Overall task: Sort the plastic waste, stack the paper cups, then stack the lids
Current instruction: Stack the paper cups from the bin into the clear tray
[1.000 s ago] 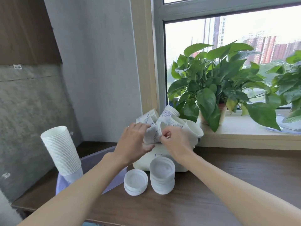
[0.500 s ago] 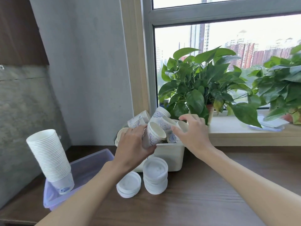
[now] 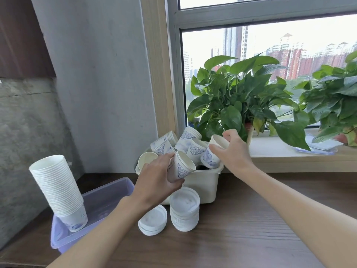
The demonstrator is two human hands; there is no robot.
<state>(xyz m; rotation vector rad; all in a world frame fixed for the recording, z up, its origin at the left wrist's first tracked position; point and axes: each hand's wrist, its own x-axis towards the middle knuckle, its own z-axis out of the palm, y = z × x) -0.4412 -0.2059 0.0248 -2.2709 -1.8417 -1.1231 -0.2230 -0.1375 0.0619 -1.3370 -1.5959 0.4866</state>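
Note:
A cream bin [image 3: 204,183] on the wooden table holds several loose white paper cups with blue patterns [image 3: 186,138]. My left hand [image 3: 156,180] grips one such cup [image 3: 181,168], tilted with its mouth facing right, in front of the bin. My right hand [image 3: 232,151] pinches the rim of another cup [image 3: 211,153] at the bin's right side. A tall stack of paper cups [image 3: 58,188] stands in a purple plastic tray [image 3: 108,192] at the left. Two stacks of white lids, a tall lid stack [image 3: 184,208] and a short lid stack [image 3: 152,219], sit in front of the bin.
Two leafy potted plants, one potted plant [image 3: 239,99] behind the bin and another plant [image 3: 336,101] at the right, stand on the window sill [image 3: 286,151]. Some papers [image 3: 320,146] lie on the sill. A grey wall [image 3: 92,78] rises behind the tray.
My right hand let go of the cup both hands held, moved right and took hold of another cup's rim. My left hand kept its cup. The view has shifted slightly.

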